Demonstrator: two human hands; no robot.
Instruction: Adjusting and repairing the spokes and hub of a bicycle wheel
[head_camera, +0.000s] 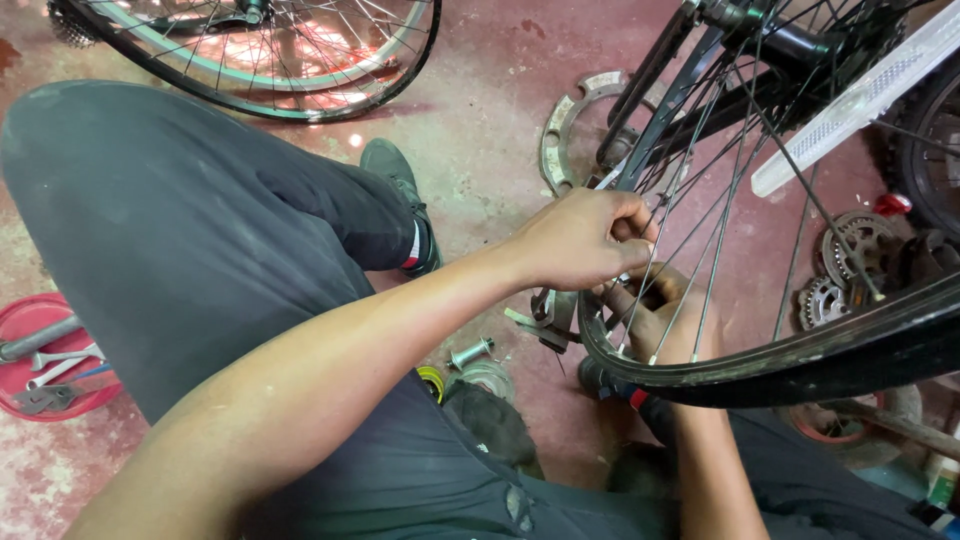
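Glossy black rubber tyre (800, 355), thin shiny metal spokes (700, 200), rough stained red concrete floor (480, 90).

- Left hand (585, 240) curled tight, pinching among the spokes (700, 200) of the bicycle wheel (800, 355).
- Right hand (660, 315) behind the spokes, near the rim.
- Red tray (30, 315) of wrenches on the floor (480, 100).

both forearms are bare, with no sleeve, watch or glove in view on the left grip (585, 240) or the right grip (660, 315). dark grey trousers (200, 230) cover the legs, dusty and creased, with small frayed holes (518, 503) at about 6 o'clock. a dark shoe (400, 185) with a red-and-white band at the ankle shows toward 12 o'clock.
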